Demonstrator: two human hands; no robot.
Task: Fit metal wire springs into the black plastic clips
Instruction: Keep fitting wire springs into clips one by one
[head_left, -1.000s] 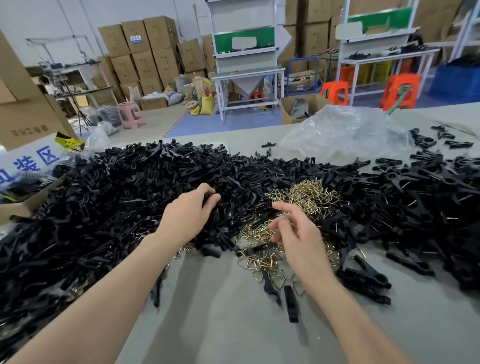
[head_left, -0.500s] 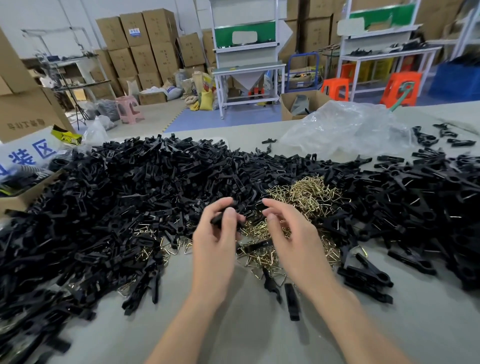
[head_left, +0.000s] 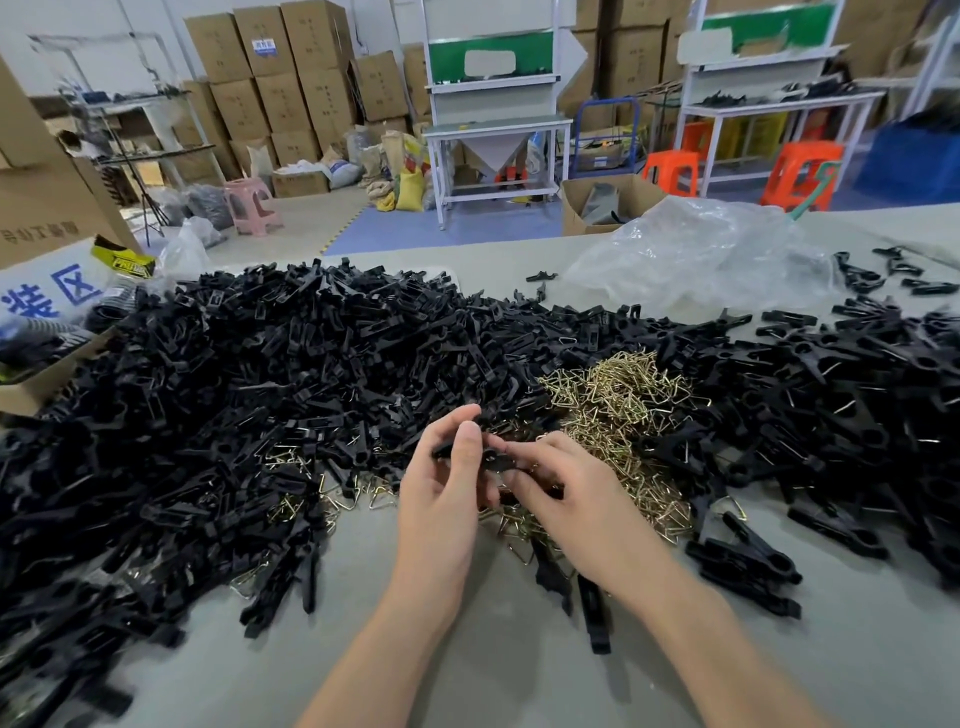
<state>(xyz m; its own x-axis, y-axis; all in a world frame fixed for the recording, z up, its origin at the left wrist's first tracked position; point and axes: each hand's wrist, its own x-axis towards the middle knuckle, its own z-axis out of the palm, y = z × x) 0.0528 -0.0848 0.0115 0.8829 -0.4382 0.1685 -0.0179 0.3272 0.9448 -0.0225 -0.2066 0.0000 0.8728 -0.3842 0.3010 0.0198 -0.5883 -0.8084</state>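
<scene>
At nine o'clock a white sign (head_left: 49, 299) bears the blue characters 装区. Print on the cardboard box (head_left: 47, 208) above it and the blue label (head_left: 265, 47) at eleven o'clock cannot be read.

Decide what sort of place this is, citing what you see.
Probably a factory assembly floor: stacked cardboard boxes along the back, metal workbenches, and a table heaped with black clips and wire springs.

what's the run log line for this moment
left hand: holds black plastic clip | right hand: pinches same clip | spring in clip: not visible | wire springs: piled behind hands
</scene>
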